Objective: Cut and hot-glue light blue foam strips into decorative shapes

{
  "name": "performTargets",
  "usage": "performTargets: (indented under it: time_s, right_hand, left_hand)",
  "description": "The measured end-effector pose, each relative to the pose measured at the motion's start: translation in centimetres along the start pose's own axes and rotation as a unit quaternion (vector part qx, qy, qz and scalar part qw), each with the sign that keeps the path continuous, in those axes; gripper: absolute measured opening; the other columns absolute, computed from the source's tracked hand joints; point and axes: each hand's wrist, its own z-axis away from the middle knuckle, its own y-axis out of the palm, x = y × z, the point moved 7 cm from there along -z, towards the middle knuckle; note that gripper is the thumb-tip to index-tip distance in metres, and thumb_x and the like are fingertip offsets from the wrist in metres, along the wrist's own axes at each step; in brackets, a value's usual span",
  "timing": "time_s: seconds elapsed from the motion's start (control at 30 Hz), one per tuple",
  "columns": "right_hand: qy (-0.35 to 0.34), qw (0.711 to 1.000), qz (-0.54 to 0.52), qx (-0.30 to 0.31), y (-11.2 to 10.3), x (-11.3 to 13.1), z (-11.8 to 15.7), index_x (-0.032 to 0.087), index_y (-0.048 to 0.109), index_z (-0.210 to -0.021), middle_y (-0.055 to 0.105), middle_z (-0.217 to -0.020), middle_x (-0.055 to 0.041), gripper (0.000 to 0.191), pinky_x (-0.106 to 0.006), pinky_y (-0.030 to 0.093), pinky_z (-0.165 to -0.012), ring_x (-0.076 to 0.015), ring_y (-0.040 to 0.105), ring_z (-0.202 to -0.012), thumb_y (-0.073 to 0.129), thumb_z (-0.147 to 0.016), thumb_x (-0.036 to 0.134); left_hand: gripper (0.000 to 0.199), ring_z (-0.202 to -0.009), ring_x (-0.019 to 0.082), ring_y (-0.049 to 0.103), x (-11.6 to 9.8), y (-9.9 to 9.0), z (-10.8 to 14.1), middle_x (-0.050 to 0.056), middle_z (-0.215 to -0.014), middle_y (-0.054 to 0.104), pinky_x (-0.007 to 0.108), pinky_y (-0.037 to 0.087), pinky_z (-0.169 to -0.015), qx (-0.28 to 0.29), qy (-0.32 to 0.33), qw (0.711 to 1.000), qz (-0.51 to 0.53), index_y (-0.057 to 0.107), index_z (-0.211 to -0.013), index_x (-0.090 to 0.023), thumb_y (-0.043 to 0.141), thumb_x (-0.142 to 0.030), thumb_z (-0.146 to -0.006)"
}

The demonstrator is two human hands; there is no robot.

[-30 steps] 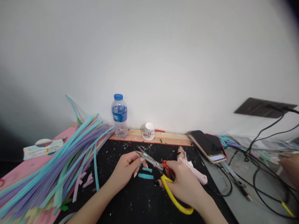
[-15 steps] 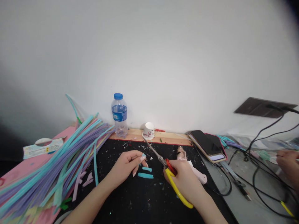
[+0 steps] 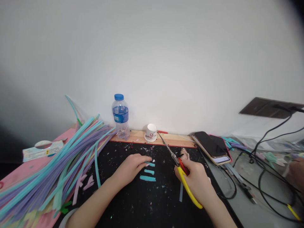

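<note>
Over the black mat, my left hand has thumb and fingertips together on the end of a short light-blue pipe-cleaner piece. Two more blue pieces lie just below it, a short one and a longer one. My right hand grips scissors with yellow and red handles, their blades pointing up and left. A narrow pale strip shows below that hand; whether it is held or lying, I cannot tell. Behind the hand is what looks like a pink glue gun, mostly hidden.
Bundled pastel pipe cleaners spread across the left. A bottle and a paper cup stand by the wall. To the right are phones, black cables and another person's blurred hand.
My left hand has lowered the small blue piece from its fingertips to the mat, above the other two. My right hand has moved right with the scissors, and the pale strip now shows.
</note>
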Motion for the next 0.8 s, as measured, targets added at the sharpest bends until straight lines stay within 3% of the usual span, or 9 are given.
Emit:
performTargets:
  time_s: [0.23,0.4,0.63,0.8]
  right_hand:
    - [-0.004,1.0,-0.014,-0.009,-0.5,0.0,-0.1,0.02,0.034,-0.052,0.031,-0.049,0.005,0.025,-0.022,0.023,-0.046,-0.0106,0.032,-0.049,0.051,-0.071,0.023]
    - [0.0,1.0,-0.019,-0.01,-0.6,-0.2,-0.2,0.02,0.036,-0.052,0.031,-0.05,0.0048,0.025,-0.022,0.023,-0.046,-0.0107,0.032,-0.049,0.051,-0.071,0.024]
    - [0.008,1.0,-0.018,0.002,-0.4,-0.4,0.0,0.02,0.031,-0.053,0.03,-0.051,0.0053,0.029,-0.022,0.023,-0.047,-0.0105,0.031,-0.05,0.05,-0.074,0.027]
    - [0.0,0.998,-0.056,0.024,-0.2,0.0,0.1,0.02,0.037,-0.06,0.034,-0.053,0.0056,0.026,-0.021,0.026,-0.047,-0.0106,0.032,-0.049,0.047,-0.078,0.037]
  left_hand:
    - [0.034,-0.097,0.019,0.059,0.0,-0.7,0.4,0.004,-0.106,0.066,0.03,0.043,-0.086,-0.008,-0.012,0.999,0.029,0.06,-0.116,-0.027,0.038,-0.019,-0.091]
    - [0.023,-0.094,0.02,0.059,-0.6,-1.7,0.3,0.004,-0.1,0.066,0.031,0.043,-0.087,-0.057,0.008,0.998,0.028,0.066,-0.1,-0.025,0.047,-0.021,-0.088]
    - [0.011,-0.096,0.02,0.054,-1.7,-0.3,0.8,0.005,-0.105,0.057,0.029,0.043,-0.083,0.018,0.074,0.997,-0.024,0.067,-0.079,-0.021,0.059,-0.014,-0.079]
    - [0.014,-0.09,0.019,0.057,-1.7,-0.4,0.8,0.004,-0.096,0.062,0.029,0.043,-0.081,-0.011,0.041,0.999,0.032,0.064,-0.076,-0.02,0.052,-0.015,-0.083]
